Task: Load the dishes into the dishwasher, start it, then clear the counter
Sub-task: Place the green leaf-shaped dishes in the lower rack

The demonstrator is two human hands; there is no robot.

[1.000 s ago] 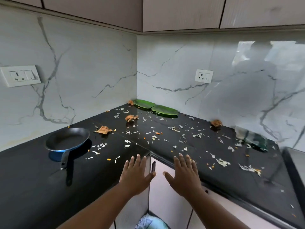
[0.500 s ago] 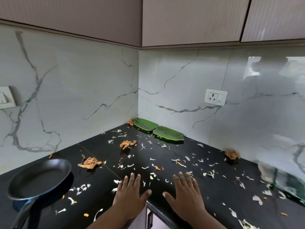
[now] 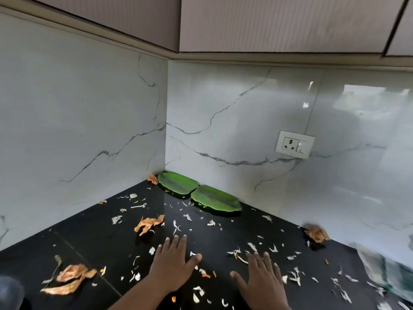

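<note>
Two green leaf-shaped plates lie side by side in the far corner of the black counter (image 3: 93,238): the left plate (image 3: 177,182) and the right plate (image 3: 215,199). My left hand (image 3: 171,265) and my right hand (image 3: 262,279) stretch forward over the counter, palms down, fingers spread, holding nothing. Both hands are well short of the plates. White and orange vegetable scraps (image 3: 148,223) litter the counter between hands and plates. A dark rounded shape at the lower left corner is the pan's edge (image 3: 9,291), mostly out of frame.
Marble backsplash walls meet at the corner behind the plates. A wall socket (image 3: 294,144) sits on the right wall. Upper cabinets hang overhead. Peel clumps lie at the left (image 3: 69,278) and by the right wall (image 3: 317,234). A blurred glassy object (image 3: 388,271) stands at the far right.
The view has moved closer to the corner and tilted up. Both hands have advanced over the counter toward the plates. The pan has slid almost out of frame at the lower left.
</note>
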